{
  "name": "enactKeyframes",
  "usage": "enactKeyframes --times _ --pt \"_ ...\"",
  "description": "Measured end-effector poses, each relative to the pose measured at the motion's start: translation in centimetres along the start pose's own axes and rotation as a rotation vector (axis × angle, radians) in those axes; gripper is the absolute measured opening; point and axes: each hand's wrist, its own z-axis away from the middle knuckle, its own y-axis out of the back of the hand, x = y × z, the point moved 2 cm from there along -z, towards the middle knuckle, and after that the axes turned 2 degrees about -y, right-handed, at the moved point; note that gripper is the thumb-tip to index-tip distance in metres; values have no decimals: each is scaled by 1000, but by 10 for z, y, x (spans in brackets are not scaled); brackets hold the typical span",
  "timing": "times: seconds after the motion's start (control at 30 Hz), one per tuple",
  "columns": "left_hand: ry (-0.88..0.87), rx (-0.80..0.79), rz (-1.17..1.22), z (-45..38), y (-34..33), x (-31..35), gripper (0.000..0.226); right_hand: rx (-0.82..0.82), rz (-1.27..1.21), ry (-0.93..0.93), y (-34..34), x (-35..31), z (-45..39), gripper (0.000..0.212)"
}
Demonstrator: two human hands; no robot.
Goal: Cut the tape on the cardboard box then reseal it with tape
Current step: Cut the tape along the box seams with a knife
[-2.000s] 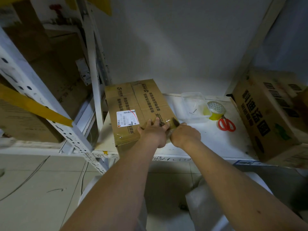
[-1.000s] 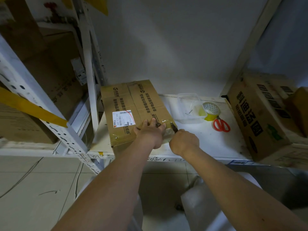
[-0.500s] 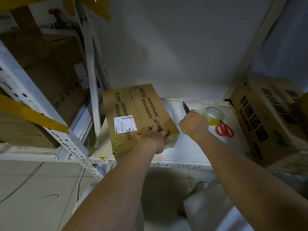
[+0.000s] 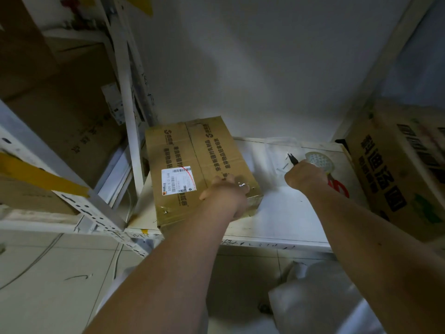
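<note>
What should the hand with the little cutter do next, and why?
Probably set the cutter down in the clear plastic tub. The right hand grips it with its tip over the tub, away from the cardboard box. The tape roll lies just past that hand, ready for resealing. The left hand rests on the box's near end.

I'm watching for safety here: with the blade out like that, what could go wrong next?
The right hand grips a small black utility knife with its tip exposed over the clear plastic tray; it could nick the yellow tape roll. The brown cardboard box overhangs the white shelf edge under the left hand and might tip off.
</note>
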Motion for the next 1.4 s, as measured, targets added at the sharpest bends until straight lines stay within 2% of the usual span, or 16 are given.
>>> enactKeyframes --times 0.2,0.33,0.43,0.5,0.57,0.63,0.7,0.77,0.83,1.03,1.23,1.4 --pt "-10 15 32 4 -1 -1 76 134 -139 -46 -2 3 18 49" --pt "-1 58 9 10 -3 0 77 166 -225 70 0 -13 43 50" --pt "-18 237 13 26 -12 -4 60 148 -279 153 0 -31 75 44" --pt "7 419 138 39 -23 -14 55 119 -305 192 -3 -41 97 36" --pt "161 621 286 54 -35 -30 56 87 -315 257 -8 -48 118 29" --pt "436 746 446 67 -48 -52 64 41 -313 301 -15 -53 136 31" --pt "636 713 698 78 -59 -72 69 -32 -325 303 -23 -58 149 29" --pt "672 619 921 80 -68 -84 56 -115 -351 277 -30 -63 158 22" --pt "629 546 913 82 -71 -85 42 -162 -393 251 -34 -64 160 24" --pt "470 423 770 93 -57 -49 34 -136 -470 237 -33 -61 162 31" --pt "269 320 847 83 -48 -7 19 -146 -440 237 -31 -44 146 46" --pt "73 168 925 70 -50 2 27 -165 -445 240 -26 -36 133 37"
